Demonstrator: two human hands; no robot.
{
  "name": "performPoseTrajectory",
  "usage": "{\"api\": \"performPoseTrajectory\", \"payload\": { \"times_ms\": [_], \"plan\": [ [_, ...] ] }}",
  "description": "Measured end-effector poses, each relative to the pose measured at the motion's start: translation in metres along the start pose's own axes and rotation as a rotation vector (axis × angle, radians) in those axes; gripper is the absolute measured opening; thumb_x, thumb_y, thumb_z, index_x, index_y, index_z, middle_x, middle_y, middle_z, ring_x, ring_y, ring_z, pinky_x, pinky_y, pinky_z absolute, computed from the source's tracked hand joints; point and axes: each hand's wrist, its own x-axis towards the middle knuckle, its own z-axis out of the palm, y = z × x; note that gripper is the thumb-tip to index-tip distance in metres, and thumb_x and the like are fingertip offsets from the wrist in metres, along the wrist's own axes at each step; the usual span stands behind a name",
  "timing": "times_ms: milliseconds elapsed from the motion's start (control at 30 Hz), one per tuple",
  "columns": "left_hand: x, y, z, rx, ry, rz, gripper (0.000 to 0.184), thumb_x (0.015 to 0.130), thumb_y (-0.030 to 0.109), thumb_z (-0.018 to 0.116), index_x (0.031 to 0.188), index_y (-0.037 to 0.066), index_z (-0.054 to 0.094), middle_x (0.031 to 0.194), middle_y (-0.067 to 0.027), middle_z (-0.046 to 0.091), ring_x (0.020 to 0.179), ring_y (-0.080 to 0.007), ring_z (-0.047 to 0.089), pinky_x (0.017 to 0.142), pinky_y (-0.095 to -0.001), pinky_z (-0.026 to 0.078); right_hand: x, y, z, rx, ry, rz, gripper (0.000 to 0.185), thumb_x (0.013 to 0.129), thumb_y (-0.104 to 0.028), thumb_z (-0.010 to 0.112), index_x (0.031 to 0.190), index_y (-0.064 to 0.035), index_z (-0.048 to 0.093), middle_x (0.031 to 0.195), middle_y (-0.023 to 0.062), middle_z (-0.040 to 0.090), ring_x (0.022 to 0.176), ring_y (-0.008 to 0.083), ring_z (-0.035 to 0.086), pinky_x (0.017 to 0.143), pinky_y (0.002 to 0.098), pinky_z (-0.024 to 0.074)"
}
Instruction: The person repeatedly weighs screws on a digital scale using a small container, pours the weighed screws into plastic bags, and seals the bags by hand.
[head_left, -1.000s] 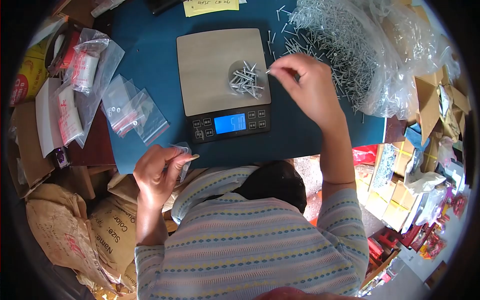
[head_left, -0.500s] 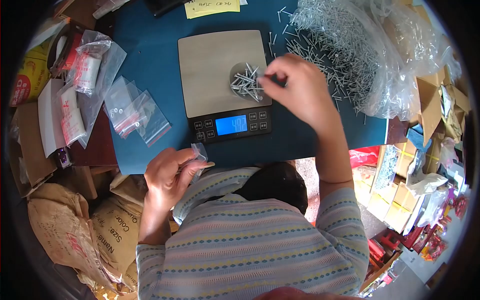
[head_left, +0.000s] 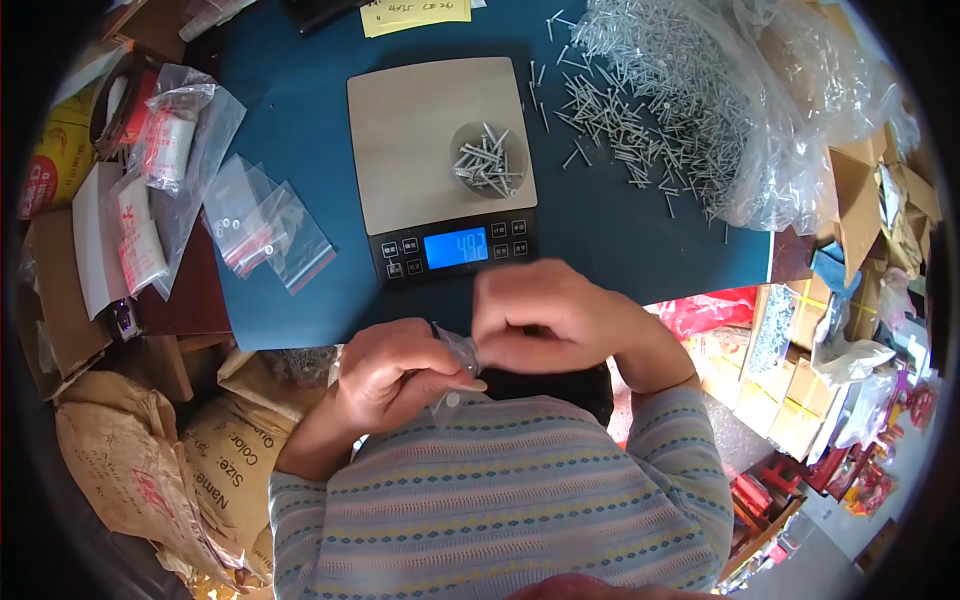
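Observation:
Just in front of my body, my left hand (head_left: 392, 372) pinches a small clear plastic bag (head_left: 460, 350) between thumb and fingers. My right hand (head_left: 545, 315), curled and a little blurred, meets the bag's upper right side; its fingertips are partly hidden. Beyond the hands stands a digital scale (head_left: 405, 150) with a lit blue display. A small round dish holding silvery screws (head_left: 485, 166) sits on the right of its plate. Loose screws (head_left: 665, 125) lie heaped to the right of the scale, spilling from a large clear bag (head_left: 775, 160).
Flat zip bags (head_left: 285, 235) lie left of the scale on the blue-green table (head_left: 290, 110). Wrapped white packs (head_left: 172, 148) rest farther left. A yellow note (head_left: 416, 15) is at the back. Brown paper sacks (head_left: 150, 460) stand below on the left, cardboard boxes (head_left: 800, 400) on the right.
My right hand has left the dish of screws and come down towards me to the plastic bag. My left hand has moved right and slightly down with the bag.

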Motion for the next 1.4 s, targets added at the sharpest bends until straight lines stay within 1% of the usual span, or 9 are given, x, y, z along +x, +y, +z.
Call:
{"api": "performPoseTrajectory", "payload": {
  "times_ms": [433,567,667,800,900,1033,1100,1200,1400],
  "plan": [
    [0.008,0.009,-0.002,0.058,-0.138,-0.029,0.024,0.067,0.006,0.082,0.078,0.009,0.061,0.072,-0.0019,0.057,0.062,-0.0204,0.056,0.058,-0.0319,0.041,-0.014,0.023,0.004,0.352,-0.031,-0.170,0.019,0.089,-0.012,0.064,0.074,-0.0011,0.058,0.065,0.0058,0.050,0.058,0.0175,0.051,0.052,0.0304,0.0381],
    [0.009,0.006,-0.008,0.287,-0.040,0.152,0.023,0.062,0.006,0.081,0.068,0.011,0.059,0.088,-0.0054,0.059,0.090,-0.0261,0.062,0.069,-0.0362,0.041,-0.012,0.018,-0.003,-0.099,0.155,-0.117,0.017,0.084,-0.011,0.069,0.073,-0.0029,0.059,0.065,0.0067,0.053,0.059,0.0219,0.052,0.054,0.0330,0.0401],
    [0.010,0.003,-0.021,0.458,-0.162,0.149,0.024,0.062,0.004,0.080,0.071,0.008,0.058,0.112,-0.0165,0.058,0.121,-0.0368,0.053,0.094,-0.0511,0.037,-0.011,0.029,-0.027,-0.370,0.509,-0.081,0.029,0.077,-0.021,0.078,0.098,-0.0064,0.064,0.095,0.0082,0.064,0.086,0.0236,0.061,0.069,0.0324,0.0487],
    [0.020,0.013,-0.013,0.505,-0.169,-0.044,0.023,0.064,0.001,0.077,0.079,0.004,0.059,0.122,-0.0211,0.053,0.130,-0.0447,0.043,0.107,-0.0599,0.027,-0.001,0.055,-0.042,-0.780,0.587,0.095,0.086,0.065,-0.033,0.086,0.136,-0.0088,0.044,0.139,0.0110,0.047,0.131,0.0291,0.040,0.108,0.0379,0.0273],
    [0.013,-0.002,-0.011,0.483,-0.124,-0.002,0.024,0.066,-0.003,0.075,0.083,0.003,0.059,0.106,-0.0176,0.061,0.101,-0.0372,0.061,0.086,-0.0473,0.049,0.012,0.079,-0.034,-0.927,0.564,0.141,0.086,0.064,-0.033,0.087,0.136,-0.0134,0.042,0.140,0.0112,0.046,0.129,0.0301,0.042,0.110,0.0402,0.0231],
    [0.012,-0.005,-0.011,0.488,0.005,-0.094,0.017,0.075,-0.010,0.067,0.085,0.000,0.058,0.076,-0.0109,0.061,0.066,-0.0241,0.058,0.062,-0.0339,0.047,0.015,0.072,-0.036,-0.502,0.545,0.105,0.073,0.068,-0.025,0.084,0.128,-0.0084,0.046,0.129,0.0106,0.051,0.120,0.0244,0.047,0.104,0.0368,0.0323],
    [0.017,-0.008,-0.012,0.511,0.006,-0.113,0.018,0.075,-0.011,0.068,0.086,-0.001,0.059,0.080,-0.0120,0.061,0.069,-0.0227,0.059,0.062,-0.0328,0.048,0.021,0.056,-0.035,0.140,0.503,0.042,0.062,0.069,-0.016,0.081,0.121,-0.0057,0.049,0.119,0.0093,0.053,0.114,0.0207,0.050,0.099,0.0341,0.0373],
    [0.025,-0.011,-0.006,0.548,0.030,-0.108,0.016,0.076,-0.011,0.069,0.086,-0.001,0.061,0.088,-0.0128,0.059,0.074,-0.0212,0.058,0.063,-0.0313,0.048,0.027,0.031,-0.039,0.139,0.317,-0.064,0.050,0.067,-0.003,0.070,0.113,-0.0025,0.051,0.109,0.0056,0.052,0.105,0.0172,0.052,0.091,0.0307,0.0424],
    [0.027,-0.021,0.003,0.570,0.109,0.004,0.020,0.076,-0.009,0.071,0.093,0.000,0.066,0.101,-0.0128,0.050,0.078,-0.0218,0.060,0.065,-0.0312,0.050,0.042,-0.006,-0.022,-0.619,0.190,-0.118,0.044,0.054,0.002,0.064,0.095,-0.0104,0.060,0.096,0.0085,0.051,0.083,0.0277,0.056,0.072,0.0333,0.0460]
  ]
}}
